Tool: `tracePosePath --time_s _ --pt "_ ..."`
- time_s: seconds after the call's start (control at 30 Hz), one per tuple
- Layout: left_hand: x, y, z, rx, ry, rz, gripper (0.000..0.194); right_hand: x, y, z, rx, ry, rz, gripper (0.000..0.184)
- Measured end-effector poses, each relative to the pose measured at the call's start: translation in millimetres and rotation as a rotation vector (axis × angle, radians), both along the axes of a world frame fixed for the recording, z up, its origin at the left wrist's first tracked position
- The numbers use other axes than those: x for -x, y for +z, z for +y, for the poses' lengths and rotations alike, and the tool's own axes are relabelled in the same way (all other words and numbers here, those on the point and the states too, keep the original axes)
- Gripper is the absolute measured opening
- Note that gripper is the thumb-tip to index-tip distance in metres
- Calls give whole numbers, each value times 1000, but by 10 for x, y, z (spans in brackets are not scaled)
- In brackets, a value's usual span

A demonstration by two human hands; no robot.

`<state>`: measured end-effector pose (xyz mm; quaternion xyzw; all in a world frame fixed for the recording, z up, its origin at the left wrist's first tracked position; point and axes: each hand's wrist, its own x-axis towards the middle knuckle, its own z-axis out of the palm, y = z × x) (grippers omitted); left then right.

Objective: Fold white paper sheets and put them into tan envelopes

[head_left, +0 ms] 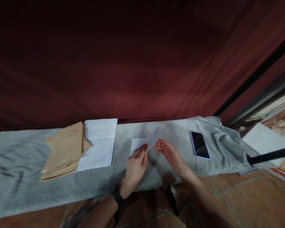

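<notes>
A folded sheet of white paper point(137, 143) lies on the grey cloth in front of me, and one part of it point(153, 138) stands up at a slant. My left hand point(137, 161), with a dark band on the wrist, is closed on the paper near the fold. Its fingertips hide part of the sheet. My right hand point(166, 150) is at the right edge of the raised part. Its fingers are loosely curved and slightly apart, with the fingertips at or very near the paper.
To the left, a stack of brown paper envelopes point(66, 147) overlaps white sheets point(100, 145). A phone point(200, 145) lies on the grey cloth point(104, 182) to the right. Behind hangs a dark red curtain point(142, 72). Black bars point(256, 74) cross the right side; tiled floor point(258, 196) shows below.
</notes>
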<state>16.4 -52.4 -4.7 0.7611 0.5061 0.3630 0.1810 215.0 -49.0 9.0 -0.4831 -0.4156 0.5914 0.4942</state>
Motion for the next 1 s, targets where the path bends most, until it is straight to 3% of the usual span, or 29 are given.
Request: tracePosePath --time_s 0.13,0.2,0.27,0.33,0.5,0.63,0.8,1.0 --pt "47 167 123 256 203 -632 37 40 -97 -19 109 -104 8 49" --pt "37 219 165 376 247 -930 37 101 -122 -34 152 -64 44 45" --pt "6 239 185 472 251 -1146 35 173 -129 -37 165 11 117 46" --pt "-22 235 187 548 248 -1242 37 224 -134 -27 162 7 159 47" --pt "83 182 222 627 286 -1233 41 126 -188 9 148 -123 19 40" --pt "359 145 312 605 378 -1172 48 -78 -216 12 165 -8 -93 37" --pt "643 -4 351 612 262 -891 55 -195 -268 56 109 109 -222 31" --pt "678 -224 370 383 240 -501 58 -174 -394 73 -20 97 -719 23"
